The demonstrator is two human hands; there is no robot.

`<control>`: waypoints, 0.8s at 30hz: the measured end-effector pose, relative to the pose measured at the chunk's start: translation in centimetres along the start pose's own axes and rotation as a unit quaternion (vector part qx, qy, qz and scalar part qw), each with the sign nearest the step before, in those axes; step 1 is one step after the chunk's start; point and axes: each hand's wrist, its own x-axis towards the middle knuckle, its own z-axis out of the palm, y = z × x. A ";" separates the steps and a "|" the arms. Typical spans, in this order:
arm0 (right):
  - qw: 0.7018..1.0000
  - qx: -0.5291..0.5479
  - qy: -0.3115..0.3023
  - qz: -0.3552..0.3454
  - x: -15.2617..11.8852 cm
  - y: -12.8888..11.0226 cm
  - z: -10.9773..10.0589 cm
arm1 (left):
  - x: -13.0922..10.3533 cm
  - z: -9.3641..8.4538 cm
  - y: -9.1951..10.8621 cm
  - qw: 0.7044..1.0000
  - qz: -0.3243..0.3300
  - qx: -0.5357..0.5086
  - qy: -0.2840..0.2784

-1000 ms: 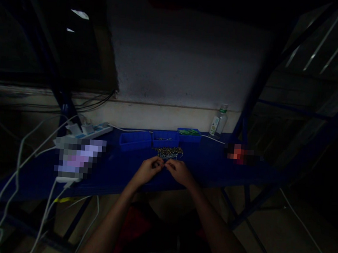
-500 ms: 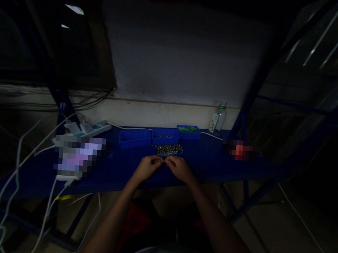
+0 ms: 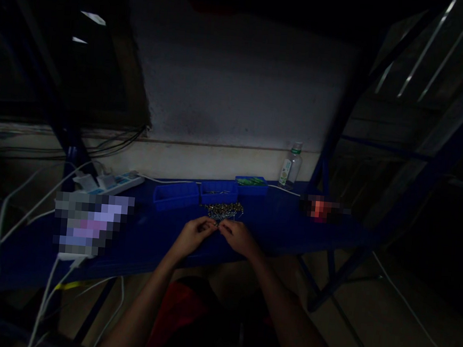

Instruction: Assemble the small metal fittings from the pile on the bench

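Note:
Fingertip to fingertip above the blue table [image 3: 138, 241], my left hand [image 3: 194, 235] and my right hand [image 3: 238, 236] are both closed in a pinch. Whatever lies between the fingers is too small and dark to name. Just beyond them is a pile of small brass-coloured parts [image 3: 229, 208], with thin silver pin- or screw-like pieces [image 3: 225, 215] along its near side. Behind the pile stands a blue bin [image 3: 217, 198] holding a few thin silver pieces. To its left is another blue bin [image 3: 176, 198], and to its right a blue box [image 3: 251, 189] with green items.
A clear bottle [image 3: 292, 167] with a green cap stands by the wall. A white power strip [image 3: 122, 182] with plugs and cables lies at the left, near a blurred-out object [image 3: 95, 224]. Another blurred reddish object [image 3: 320, 208] sits at the right. Blue frame posts rise on both sides.
The whole view has shifted, so the scene sits slightly further left and lower. Both hands stay together in front of the pile, with only slight finger movement.

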 end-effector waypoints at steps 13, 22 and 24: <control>1.000 -0.015 0.004 0.011 0.0 0.0 0.3 | -0.1 -0.1 -0.1 0.999 -0.003 0.053 0.000; 0.999 0.015 -0.005 0.030 0.0 0.2 0.5 | 0.1 0.1 -0.5 0.999 -0.014 0.031 0.001; 0.999 0.016 -0.007 0.031 0.0 0.2 0.5 | 0.1 0.1 -0.5 0.999 -0.026 0.026 -0.010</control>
